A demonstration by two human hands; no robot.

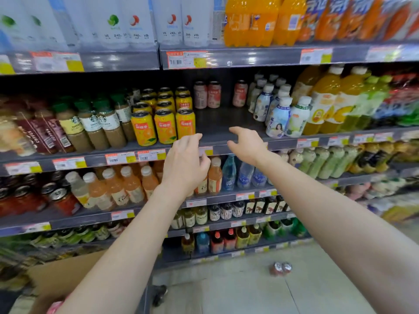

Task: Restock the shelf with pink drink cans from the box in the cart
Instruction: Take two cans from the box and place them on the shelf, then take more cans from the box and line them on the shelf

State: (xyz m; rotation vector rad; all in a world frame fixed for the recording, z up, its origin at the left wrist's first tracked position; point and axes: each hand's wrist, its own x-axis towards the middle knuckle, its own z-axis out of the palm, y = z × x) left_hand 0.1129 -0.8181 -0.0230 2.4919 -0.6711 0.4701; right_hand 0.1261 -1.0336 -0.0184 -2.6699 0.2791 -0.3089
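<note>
- Sitting at the lower left, the cardboard box (65, 271) is showing a bit of pink (55, 306) at its bottom edge.
- Standing just left of the bare shelf (226, 123) stretch, orange cans (165, 125) are filling their rows.
- Reaching toward the shelf lip, the left hand (186, 163) is keeping its grip loosely open, holding nothing.
- Waiting at the back of the gap, three pink cans (207, 95) are standing upright.
- Hovering beside it, the right hand (246, 145) is spreading its grip wide and empty.
- Lying on the floor (249, 291), two cans (281, 268) are resting together.
</note>
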